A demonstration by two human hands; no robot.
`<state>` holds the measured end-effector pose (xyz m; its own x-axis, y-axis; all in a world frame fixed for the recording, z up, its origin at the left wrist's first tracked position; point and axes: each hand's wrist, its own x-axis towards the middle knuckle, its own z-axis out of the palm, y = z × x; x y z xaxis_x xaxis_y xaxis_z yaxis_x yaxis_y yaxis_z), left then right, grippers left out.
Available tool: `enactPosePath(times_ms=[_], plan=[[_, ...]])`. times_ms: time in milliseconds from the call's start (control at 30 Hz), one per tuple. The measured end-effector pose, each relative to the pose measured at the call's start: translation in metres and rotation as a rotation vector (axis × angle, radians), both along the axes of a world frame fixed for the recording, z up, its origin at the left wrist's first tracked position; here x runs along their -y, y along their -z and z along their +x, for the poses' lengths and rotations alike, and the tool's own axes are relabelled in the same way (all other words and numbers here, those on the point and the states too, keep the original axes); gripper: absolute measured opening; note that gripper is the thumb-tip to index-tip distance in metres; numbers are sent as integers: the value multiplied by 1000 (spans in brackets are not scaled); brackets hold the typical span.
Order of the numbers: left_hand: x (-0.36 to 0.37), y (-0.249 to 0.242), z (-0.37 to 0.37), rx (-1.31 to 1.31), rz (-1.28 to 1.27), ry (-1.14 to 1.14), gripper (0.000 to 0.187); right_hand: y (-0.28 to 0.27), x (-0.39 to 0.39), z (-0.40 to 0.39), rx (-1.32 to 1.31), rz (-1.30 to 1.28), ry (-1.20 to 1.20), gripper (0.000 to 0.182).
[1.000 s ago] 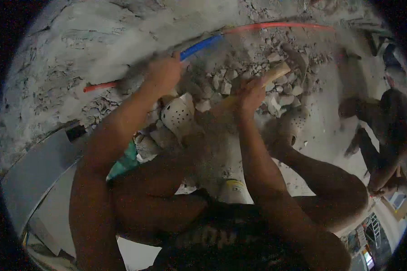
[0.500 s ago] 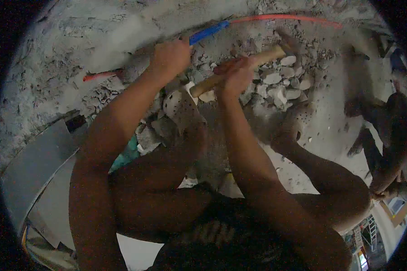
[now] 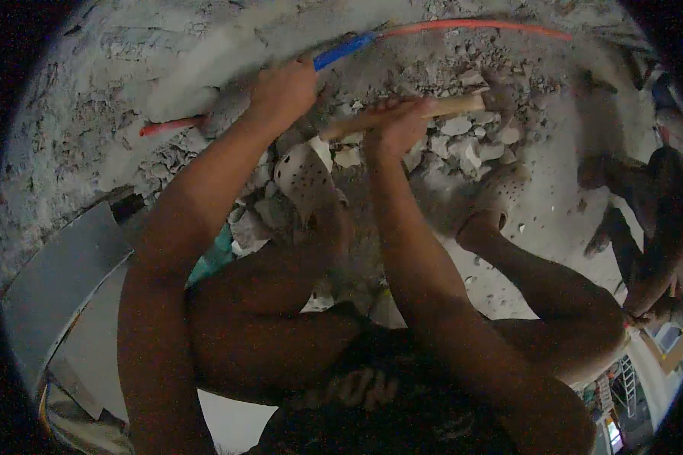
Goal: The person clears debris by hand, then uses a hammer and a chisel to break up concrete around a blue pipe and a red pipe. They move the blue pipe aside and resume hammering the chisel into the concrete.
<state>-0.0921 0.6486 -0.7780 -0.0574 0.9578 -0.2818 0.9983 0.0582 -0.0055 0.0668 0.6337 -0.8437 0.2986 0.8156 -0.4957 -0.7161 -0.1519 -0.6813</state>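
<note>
Steadying the blue piece (image 3: 344, 51) calls for a firm left hand (image 3: 283, 92), whose fingers are closed round its near end; the right hand (image 3: 396, 130), wrapped about mid-length on the wooden handle (image 3: 455, 105), should guide it clear of those knuckles. The blue piece is slim and smooth, meeting the red tube (image 3: 474, 24) at its far end. The pale, bare handle lies below the blue piece, over rubble (image 3: 469, 155); its dark far end is unclear.

Slanted wooden handle (image 3: 457, 105), blue tube (image 3: 344, 51)
</note>
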Motion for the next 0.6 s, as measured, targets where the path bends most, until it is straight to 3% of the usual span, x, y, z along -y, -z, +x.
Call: enactPosePath(times_ms=[33,67,100,167,267,333,367,400,467,500,567,600], plan=[[-2,0,1,-2,-2,2,30,1,-1,-6,-53,57,98,39],[-4,2,0,-21,16,14,30,14,-1,-17,76,68,82,41],[-5,2,0,-42,34,29,30,33,4,-30,289,30,-31,44],[-1,15,-5,-65,69,28,29,51,6,-36,309,-148,-429,50],[-1,9,-5,-121,89,34,29,35,-7,-4,511,-214,-506,44],[1,7,-2,-148,42,46,29,67,-4,30,510,-94,-410,44],[1,6,-1,-90,16,-4,30,53,-3,34,506,-101,-419,44],[3,8,-1,-31,-16,-51,30,25,-4,38,353,-52,-178,42],[1,8,-1,-17,-33,-37,30,20,-3,33,197,-2,76,41],[-4,9,1,4,-36,-24,30,32,-2,21,497,132,-90,40],[-6,9,2,27,-69,-69,31,49,1,-2,799,263,-245,40],[-10,6,4,47,-99,-126,31,46,0,-16,528,22,-416,40]])
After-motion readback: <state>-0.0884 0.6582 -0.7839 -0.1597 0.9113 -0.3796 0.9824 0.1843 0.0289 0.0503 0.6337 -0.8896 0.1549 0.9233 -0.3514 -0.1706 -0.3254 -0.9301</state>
